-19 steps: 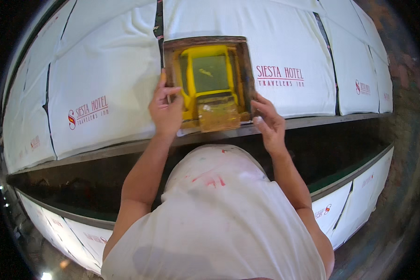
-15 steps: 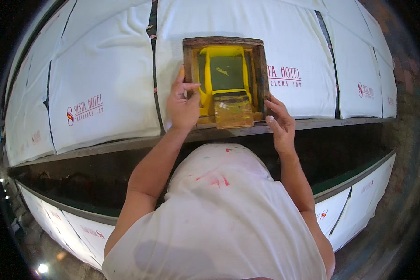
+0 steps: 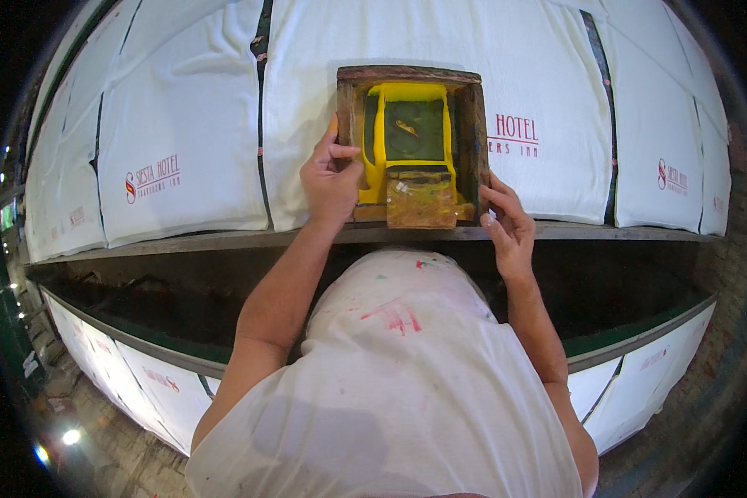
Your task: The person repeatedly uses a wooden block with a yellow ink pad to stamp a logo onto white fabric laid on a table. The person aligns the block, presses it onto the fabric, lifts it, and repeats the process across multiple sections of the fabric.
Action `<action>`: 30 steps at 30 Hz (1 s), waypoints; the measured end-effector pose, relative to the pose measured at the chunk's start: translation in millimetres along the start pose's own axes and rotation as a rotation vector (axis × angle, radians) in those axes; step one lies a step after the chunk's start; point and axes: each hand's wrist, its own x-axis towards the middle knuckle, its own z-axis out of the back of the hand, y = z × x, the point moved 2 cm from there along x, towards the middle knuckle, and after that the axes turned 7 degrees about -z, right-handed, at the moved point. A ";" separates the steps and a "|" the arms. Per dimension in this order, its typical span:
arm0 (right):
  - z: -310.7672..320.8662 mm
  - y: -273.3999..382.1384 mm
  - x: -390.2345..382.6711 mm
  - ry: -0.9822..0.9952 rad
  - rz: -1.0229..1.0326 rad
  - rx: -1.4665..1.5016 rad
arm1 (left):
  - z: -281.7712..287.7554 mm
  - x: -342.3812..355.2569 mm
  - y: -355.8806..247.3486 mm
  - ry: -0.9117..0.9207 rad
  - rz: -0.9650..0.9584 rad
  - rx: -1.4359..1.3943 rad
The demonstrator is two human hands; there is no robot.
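A small wooden screen-printing frame (image 3: 410, 74) lies on a white cloth (image 3: 307, 108) in front of me. Yellow ink (image 3: 379, 124) lines its inside around a dark mesh window (image 3: 415, 137), where a faint curved emblem shows. An ink-stained squeegee (image 3: 421, 199) rests inside, against the frame's near side. My left hand (image 3: 333, 178) is closed on the left side, its thumb and a finger over the rim. My right hand (image 3: 510, 228) holds the lower right side, fingers against the outer edge. The frame hides part of the red lettering (image 3: 516, 129) on the cloth.
More white cloths with red prints (image 3: 153, 178) lie left and right along the table, with dark gaps (image 3: 262, 108) between them. A wooden ledge (image 3: 224, 243) runs along the table's near edge. Another table with printed cloths (image 3: 141, 373) stands behind me.
The frame has shifted slightly right over the cloth with both hands on it, covering more of the red lettering. The emblem in the mesh shows more clearly. The whole view has shifted a little.
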 end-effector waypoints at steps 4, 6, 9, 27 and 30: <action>3.6 -2.5 0.9 0.025 0.004 -0.009 | 0.4 1.1 -5.8 -0.013 0.077 -0.028; 5.8 -4.5 0.3 0.039 -0.003 -0.043 | -0.2 1.1 -7.9 -0.019 0.103 -0.045; 7.3 -2.1 0.2 0.058 0.003 -0.088 | 3.5 1.4 -2.7 -0.013 0.096 -0.055; -72.6 65.4 1.2 0.192 0.575 -0.952 | 7.2 4.9 7.3 0.061 0.135 0.020; -62.0 107.4 13.8 0.070 0.672 -0.849 | 4.1 4.8 14.6 0.040 0.108 -0.019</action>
